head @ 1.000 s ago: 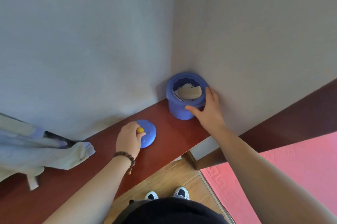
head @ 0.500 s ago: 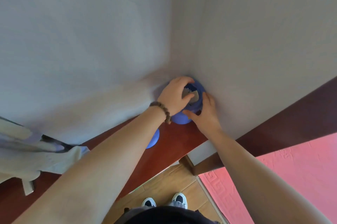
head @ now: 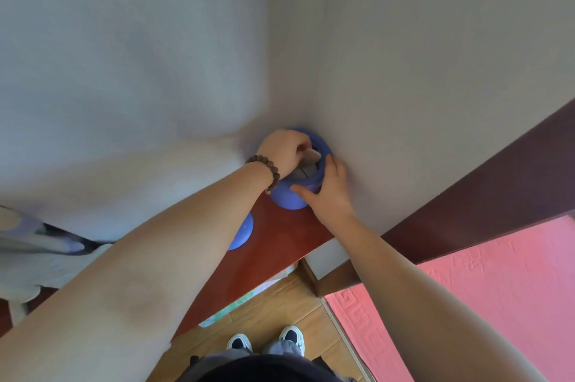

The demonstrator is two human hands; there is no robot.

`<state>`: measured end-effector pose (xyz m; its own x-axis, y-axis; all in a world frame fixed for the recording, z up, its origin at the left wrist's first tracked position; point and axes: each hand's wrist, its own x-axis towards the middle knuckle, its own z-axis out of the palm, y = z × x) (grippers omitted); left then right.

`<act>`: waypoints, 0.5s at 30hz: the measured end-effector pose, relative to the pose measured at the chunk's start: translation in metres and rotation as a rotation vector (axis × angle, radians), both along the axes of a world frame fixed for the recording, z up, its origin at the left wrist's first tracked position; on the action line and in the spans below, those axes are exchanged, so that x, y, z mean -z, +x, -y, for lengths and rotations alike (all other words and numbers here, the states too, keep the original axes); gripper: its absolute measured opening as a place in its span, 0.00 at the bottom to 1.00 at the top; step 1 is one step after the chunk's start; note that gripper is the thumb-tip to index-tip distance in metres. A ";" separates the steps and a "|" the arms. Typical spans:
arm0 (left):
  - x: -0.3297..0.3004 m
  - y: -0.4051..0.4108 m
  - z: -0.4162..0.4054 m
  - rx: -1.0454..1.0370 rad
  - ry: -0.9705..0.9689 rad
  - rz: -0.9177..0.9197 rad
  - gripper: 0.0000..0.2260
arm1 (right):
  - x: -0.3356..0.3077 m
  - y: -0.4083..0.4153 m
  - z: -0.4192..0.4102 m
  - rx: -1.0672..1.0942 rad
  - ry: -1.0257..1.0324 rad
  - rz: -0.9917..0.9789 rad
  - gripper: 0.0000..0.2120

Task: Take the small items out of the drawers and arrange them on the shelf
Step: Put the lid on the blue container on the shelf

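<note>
Soft, even daylight; wide-angle bend and some blur at the frame's edges.

The two walls are lit evenly, with no glare or hot spots, and they darken a little toward the corner where they meet. A dim, soft-edged shadow lies on the wall just left of the blue jar. The shelf has a dull sheen with no sharp reflection. Straight lines bow: the shelf edge and the dark wood rail splay outward. The near forearms look swollen and soft. The pale cloth at the left edge is smeared and out of focus; the shoes below are fairly crisp.
</note>
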<state>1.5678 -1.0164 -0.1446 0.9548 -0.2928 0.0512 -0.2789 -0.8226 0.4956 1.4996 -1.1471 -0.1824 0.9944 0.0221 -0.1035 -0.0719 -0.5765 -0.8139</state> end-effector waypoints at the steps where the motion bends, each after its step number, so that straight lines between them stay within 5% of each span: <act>1: -0.004 -0.003 -0.004 -0.029 -0.062 0.039 0.12 | 0.001 0.000 0.000 -0.006 -0.007 0.009 0.45; 9: -0.055 -0.041 -0.045 -0.316 -0.443 0.266 0.06 | 0.003 -0.001 -0.001 0.008 -0.025 0.021 0.46; 15: -0.063 -0.099 -0.094 -0.404 -0.290 0.454 0.05 | -0.002 -0.001 -0.003 0.026 -0.054 -0.002 0.47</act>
